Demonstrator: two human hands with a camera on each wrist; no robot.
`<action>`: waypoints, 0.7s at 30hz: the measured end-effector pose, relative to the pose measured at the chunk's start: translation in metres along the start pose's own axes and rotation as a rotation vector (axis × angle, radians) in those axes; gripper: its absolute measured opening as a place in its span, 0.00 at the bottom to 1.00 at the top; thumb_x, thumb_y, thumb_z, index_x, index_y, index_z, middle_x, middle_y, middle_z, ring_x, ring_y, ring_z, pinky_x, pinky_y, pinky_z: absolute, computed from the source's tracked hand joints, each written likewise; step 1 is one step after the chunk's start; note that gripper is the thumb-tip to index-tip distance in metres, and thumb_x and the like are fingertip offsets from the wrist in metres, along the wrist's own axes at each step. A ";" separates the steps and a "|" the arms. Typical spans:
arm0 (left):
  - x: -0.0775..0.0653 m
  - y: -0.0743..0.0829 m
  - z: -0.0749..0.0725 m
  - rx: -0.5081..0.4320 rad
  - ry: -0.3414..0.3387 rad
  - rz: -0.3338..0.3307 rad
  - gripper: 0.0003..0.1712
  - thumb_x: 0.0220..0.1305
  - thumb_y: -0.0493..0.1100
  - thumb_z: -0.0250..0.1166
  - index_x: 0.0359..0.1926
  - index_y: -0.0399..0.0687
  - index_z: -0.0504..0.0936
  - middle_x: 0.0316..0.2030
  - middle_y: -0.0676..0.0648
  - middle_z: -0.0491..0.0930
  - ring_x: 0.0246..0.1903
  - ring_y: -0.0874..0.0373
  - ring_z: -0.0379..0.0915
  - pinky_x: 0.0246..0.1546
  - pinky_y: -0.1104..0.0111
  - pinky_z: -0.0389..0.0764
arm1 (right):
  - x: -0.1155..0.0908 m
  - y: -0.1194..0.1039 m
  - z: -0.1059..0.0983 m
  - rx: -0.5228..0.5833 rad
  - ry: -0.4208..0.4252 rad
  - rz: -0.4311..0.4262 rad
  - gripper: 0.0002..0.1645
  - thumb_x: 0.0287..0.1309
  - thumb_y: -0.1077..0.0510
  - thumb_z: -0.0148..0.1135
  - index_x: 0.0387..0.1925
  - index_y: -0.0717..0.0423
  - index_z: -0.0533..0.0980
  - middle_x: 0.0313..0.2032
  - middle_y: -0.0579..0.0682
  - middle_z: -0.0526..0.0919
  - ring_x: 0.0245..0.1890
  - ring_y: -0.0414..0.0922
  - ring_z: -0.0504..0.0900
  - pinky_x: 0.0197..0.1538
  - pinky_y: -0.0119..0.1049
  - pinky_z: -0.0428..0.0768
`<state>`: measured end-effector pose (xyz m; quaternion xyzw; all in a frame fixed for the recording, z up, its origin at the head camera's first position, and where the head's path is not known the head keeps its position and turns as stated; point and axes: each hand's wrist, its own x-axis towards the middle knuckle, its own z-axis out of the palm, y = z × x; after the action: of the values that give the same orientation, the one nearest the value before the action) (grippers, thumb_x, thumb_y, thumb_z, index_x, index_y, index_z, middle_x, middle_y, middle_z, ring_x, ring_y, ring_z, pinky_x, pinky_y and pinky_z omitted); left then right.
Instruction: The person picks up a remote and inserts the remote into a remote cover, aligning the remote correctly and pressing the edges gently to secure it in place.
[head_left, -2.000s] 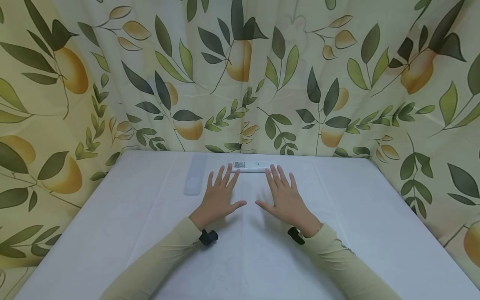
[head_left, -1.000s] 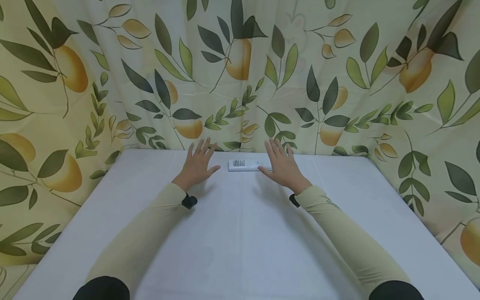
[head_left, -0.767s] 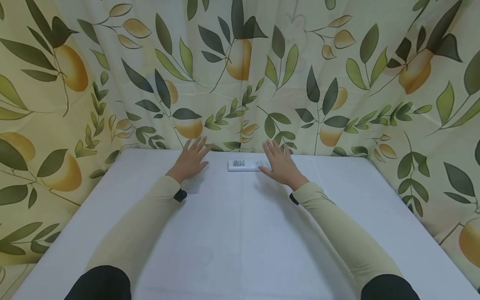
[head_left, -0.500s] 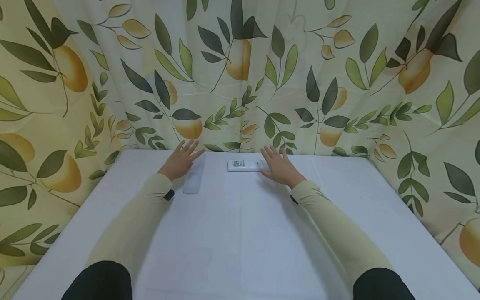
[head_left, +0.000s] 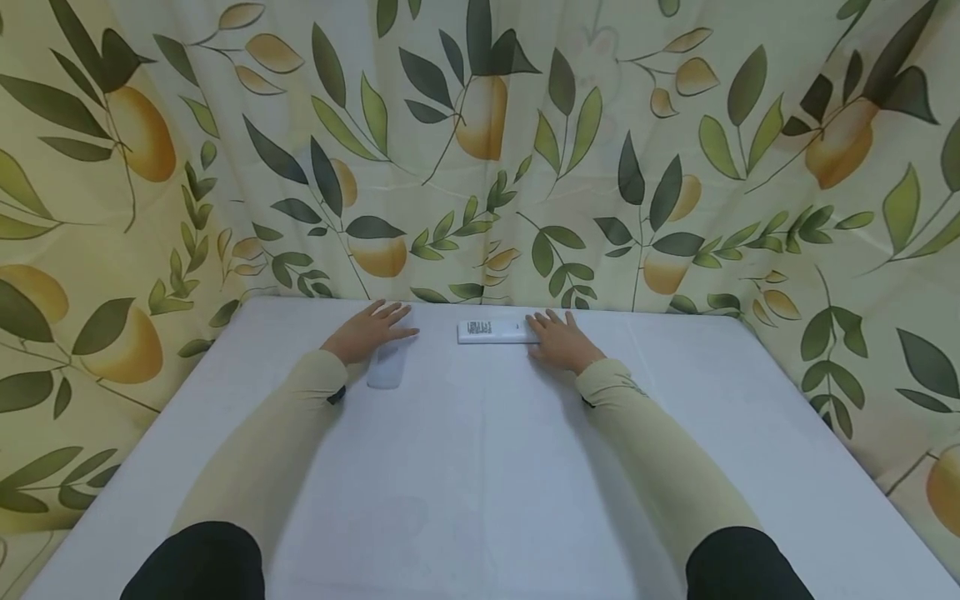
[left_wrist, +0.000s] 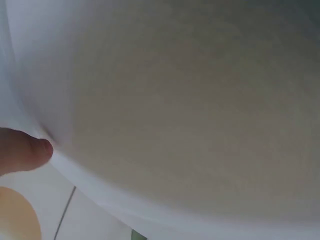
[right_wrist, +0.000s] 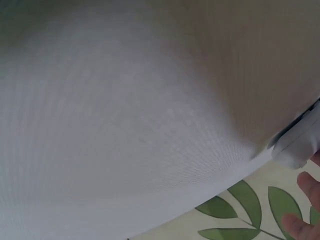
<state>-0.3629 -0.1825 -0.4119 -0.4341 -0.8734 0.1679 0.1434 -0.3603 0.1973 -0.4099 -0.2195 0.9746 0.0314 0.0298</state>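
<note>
A white remote control (head_left: pixel 491 332) lies sideways near the table's far edge, its labelled side up. My right hand (head_left: pixel 564 343) is at its right end, fingers spread and extended over that end. In the right wrist view the white rounded end of the remote (right_wrist: pixel 297 145) shows at the right edge, with fingertips (right_wrist: pixel 306 186) close by. My left hand (head_left: pixel 367 333) reaches over the upper part of a flat translucent sleeve (head_left: pixel 386 373), fingers extended, covering that part. Only one digit (left_wrist: pixel 27 150) of the left hand shows in the left wrist view; the sleeve is not distinguishable there.
A white cloth covers the table (head_left: pixel 480 483). Behind its far edge hangs a curtain (head_left: pixel 450 192) printed with leaves and fruit, which continues along both sides. Light sleeves and dark wrist straps are on both arms.
Both hands have moved forward, then lowered toward the table. The left has shifted left to the translucent sleeve, the right down onto the remote's right end. Remote and sleeve lie where they were.
</note>
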 end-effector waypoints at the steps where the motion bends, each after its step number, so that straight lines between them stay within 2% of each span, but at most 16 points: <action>1: 0.001 0.001 -0.001 -0.015 -0.004 0.006 0.34 0.58 0.27 0.58 0.64 0.56 0.69 0.66 0.38 0.64 0.66 0.43 0.60 0.67 0.50 0.59 | 0.001 0.000 0.001 -0.003 -0.007 0.008 0.38 0.64 0.49 0.50 0.70 0.61 0.54 0.68 0.62 0.60 0.71 0.62 0.53 0.69 0.63 0.46; 7: 0.003 0.002 0.000 -0.072 -0.007 0.001 0.28 0.59 0.30 0.59 0.59 0.57 0.75 0.64 0.37 0.66 0.64 0.43 0.63 0.66 0.50 0.60 | 0.002 0.000 0.001 0.002 0.019 0.006 0.33 0.64 0.56 0.52 0.67 0.62 0.58 0.64 0.63 0.66 0.66 0.62 0.62 0.66 0.64 0.53; 13: 0.006 0.003 0.002 -0.096 -0.033 -0.021 0.27 0.51 0.30 0.66 0.53 0.53 0.77 0.63 0.38 0.69 0.63 0.43 0.64 0.66 0.50 0.60 | 0.001 0.000 0.000 -0.034 0.065 -0.013 0.30 0.61 0.57 0.56 0.62 0.64 0.64 0.58 0.64 0.72 0.59 0.62 0.70 0.62 0.63 0.61; 21: 0.011 0.007 -0.003 -0.156 -0.089 -0.050 0.26 0.42 0.35 0.67 0.49 0.48 0.78 0.59 0.39 0.73 0.62 0.44 0.66 0.66 0.49 0.58 | -0.001 0.005 0.003 -0.061 0.079 -0.034 0.28 0.56 0.56 0.62 0.57 0.64 0.68 0.51 0.62 0.75 0.52 0.59 0.75 0.54 0.58 0.69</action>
<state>-0.3635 -0.1690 -0.4110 -0.4142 -0.8999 0.1148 0.0741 -0.3613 0.2023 -0.4122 -0.2378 0.9698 0.0521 -0.0149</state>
